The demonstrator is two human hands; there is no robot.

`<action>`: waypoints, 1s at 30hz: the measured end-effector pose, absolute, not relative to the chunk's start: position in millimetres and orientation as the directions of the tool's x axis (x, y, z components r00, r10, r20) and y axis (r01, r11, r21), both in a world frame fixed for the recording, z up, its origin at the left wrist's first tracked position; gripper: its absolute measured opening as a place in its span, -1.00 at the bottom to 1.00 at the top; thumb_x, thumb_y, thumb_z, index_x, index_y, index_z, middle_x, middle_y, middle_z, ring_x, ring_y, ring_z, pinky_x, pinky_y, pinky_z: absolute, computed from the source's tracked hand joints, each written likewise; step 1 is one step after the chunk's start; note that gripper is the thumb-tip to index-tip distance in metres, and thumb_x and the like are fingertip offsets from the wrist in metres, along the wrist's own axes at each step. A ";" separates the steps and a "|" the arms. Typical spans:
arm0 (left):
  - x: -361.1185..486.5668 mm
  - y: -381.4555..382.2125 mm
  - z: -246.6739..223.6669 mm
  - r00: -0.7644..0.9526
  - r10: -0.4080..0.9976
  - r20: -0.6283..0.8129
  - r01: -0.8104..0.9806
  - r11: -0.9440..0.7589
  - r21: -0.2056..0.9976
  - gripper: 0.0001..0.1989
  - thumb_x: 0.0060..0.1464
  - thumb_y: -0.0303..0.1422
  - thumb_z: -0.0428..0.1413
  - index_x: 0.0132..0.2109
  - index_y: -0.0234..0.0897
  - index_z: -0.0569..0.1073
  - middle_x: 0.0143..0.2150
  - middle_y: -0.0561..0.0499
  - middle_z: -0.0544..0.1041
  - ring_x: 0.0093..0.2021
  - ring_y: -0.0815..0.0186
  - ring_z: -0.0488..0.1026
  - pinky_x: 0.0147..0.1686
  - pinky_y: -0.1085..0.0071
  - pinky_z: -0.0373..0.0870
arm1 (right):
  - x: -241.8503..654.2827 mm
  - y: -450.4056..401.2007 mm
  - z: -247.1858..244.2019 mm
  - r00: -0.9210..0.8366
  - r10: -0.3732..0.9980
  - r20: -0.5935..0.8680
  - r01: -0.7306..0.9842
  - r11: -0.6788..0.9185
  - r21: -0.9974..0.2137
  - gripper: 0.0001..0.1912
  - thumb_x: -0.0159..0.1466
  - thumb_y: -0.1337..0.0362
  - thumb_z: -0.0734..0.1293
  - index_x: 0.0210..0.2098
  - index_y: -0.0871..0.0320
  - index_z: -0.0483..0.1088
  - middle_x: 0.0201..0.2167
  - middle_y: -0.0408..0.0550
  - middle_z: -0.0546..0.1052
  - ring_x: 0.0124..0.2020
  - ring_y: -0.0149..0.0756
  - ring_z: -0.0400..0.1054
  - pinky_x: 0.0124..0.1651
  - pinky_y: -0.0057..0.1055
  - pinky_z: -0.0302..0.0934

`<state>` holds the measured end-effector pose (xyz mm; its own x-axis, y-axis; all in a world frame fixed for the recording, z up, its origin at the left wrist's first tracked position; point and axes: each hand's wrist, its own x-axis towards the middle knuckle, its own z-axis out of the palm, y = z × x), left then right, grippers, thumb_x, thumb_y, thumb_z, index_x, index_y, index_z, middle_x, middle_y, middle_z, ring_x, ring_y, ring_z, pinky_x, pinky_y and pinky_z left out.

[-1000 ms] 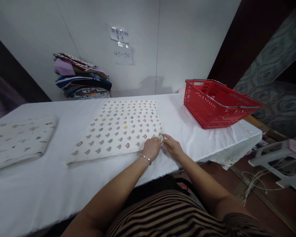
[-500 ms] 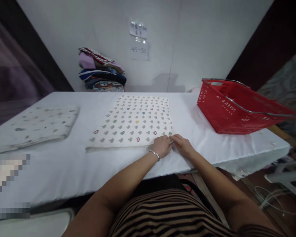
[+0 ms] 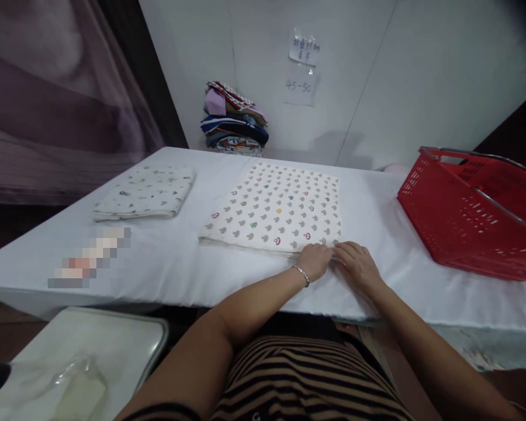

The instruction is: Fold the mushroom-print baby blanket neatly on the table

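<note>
A folded white cloth printed with grey mushrooms and a few coloured ones lies flat on the white-covered table. My left hand, with a silver bracelet at the wrist, is closed on the near edge of this cloth close to its right corner. Right beside it, my right hand pinches the same corner with bent fingers. The fingertips of both hands nearly meet, and the bit of fabric between them is mostly hidden.
Another folded white cloth with a small dark print lies at the left. A red basket stands at the right. Against the back wall is a stack of folded fabrics. A pale stool stands below the table's front left.
The view has swung to the left, so everything appears shifted to the right. Both hands stay at the near right corner of the mushroom-print cloth, which looks unmoved on the table.
</note>
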<state>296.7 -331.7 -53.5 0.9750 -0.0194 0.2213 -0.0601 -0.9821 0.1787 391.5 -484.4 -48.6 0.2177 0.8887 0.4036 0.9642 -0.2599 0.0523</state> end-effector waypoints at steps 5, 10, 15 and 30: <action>293.3 -333.7 -53.3 0.976 0.023 0.218 -0.022 -0.980 0.200 -0.81 0.19 -0.46 -0.12 -0.18 -0.34 0.38 -0.28 -0.06 0.48 -0.20 0.22 0.41 -0.23 0.27 0.29 | 385.7 -473.6 -45.6 0.209 0.891 0.402 0.969 -0.243 0.036 -0.77 0.27 0.38 0.18 -0.11 0.19 0.37 -0.31 0.00 0.49 -0.17 -0.21 0.28 -0.09 -0.28 0.04; 281.4 -322.5 -57.0 0.964 0.075 0.254 0.039 -0.989 0.143 -0.82 0.14 -0.51 -0.10 -0.12 -0.32 0.33 -0.20 -0.08 0.45 -0.14 0.21 0.37 -0.21 0.27 0.26 | 390.3 -476.7 -49.2 0.173 0.892 0.418 0.979 -0.200 0.022 -0.79 0.31 0.36 0.15 -0.14 0.18 0.37 -0.28 0.00 0.49 -0.20 -0.23 0.30 -0.10 -0.29 0.04; 267.8 -291.0 -56.1 0.973 0.120 0.195 0.111 -0.992 0.055 -0.79 0.15 -0.53 -0.13 -0.12 -0.33 0.33 -0.15 -0.11 0.44 -0.10 0.20 0.33 -0.18 0.26 0.23 | 396.2 -479.6 -53.8 0.198 0.877 0.437 0.979 -0.202 -0.038 -0.80 0.31 0.33 0.16 -0.15 0.17 0.37 -0.26 -0.01 0.51 -0.18 -0.24 0.34 -0.09 -0.29 0.07; 185.3 -173.0 -50.2 0.864 0.462 0.202 0.477 -0.878 -0.030 -0.69 0.10 -0.59 -0.14 -0.05 -0.30 0.34 -0.04 -0.14 0.40 -0.03 0.19 0.29 -0.11 0.26 0.19 | 402.8 -485.9 -62.0 0.218 0.898 0.383 0.976 -0.193 -0.103 -0.76 0.31 0.23 0.13 -0.16 0.12 0.38 -0.22 -0.01 0.52 -0.16 -0.18 0.37 -0.08 -0.21 0.14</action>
